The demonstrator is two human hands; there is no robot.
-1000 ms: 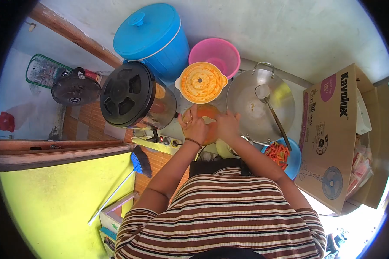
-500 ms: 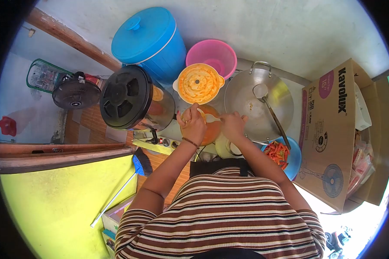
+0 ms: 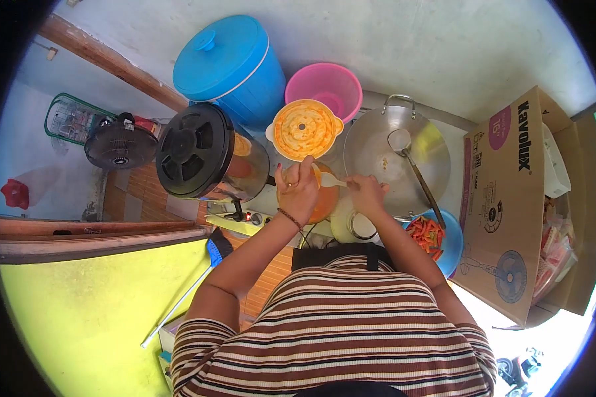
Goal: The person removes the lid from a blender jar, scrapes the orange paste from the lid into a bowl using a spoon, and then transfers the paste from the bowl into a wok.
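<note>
My right hand (image 3: 368, 196) is closed on the handle of a white plastic spoon (image 3: 331, 180), whose wide end points left toward my other hand. My left hand (image 3: 298, 192) is curled above the bowl of orange liquid (image 3: 322, 210); a yellow-orange edge shows beside its fingertips, and what they grip is hidden. Just behind sits a yellow-rimmed juicer or strainer top (image 3: 303, 130) smeared with orange pulp. A pale lidded jar (image 3: 344, 225) stands below my right hand.
A steel wok (image 3: 371, 155) holds a ladle (image 3: 414, 173). Beside it are a blue basin (image 3: 451, 248) of cut red pieces and a large cardboard box (image 3: 500, 205). Left stands a black-lidded dispenser (image 3: 195, 149); behind are a blue lidded bucket (image 3: 235, 73) and a pink basin (image 3: 324, 86).
My right hand has drawn slightly right, and more of the white spoon shows between my hands. My left hand's fingers have lifted and spread a little.
</note>
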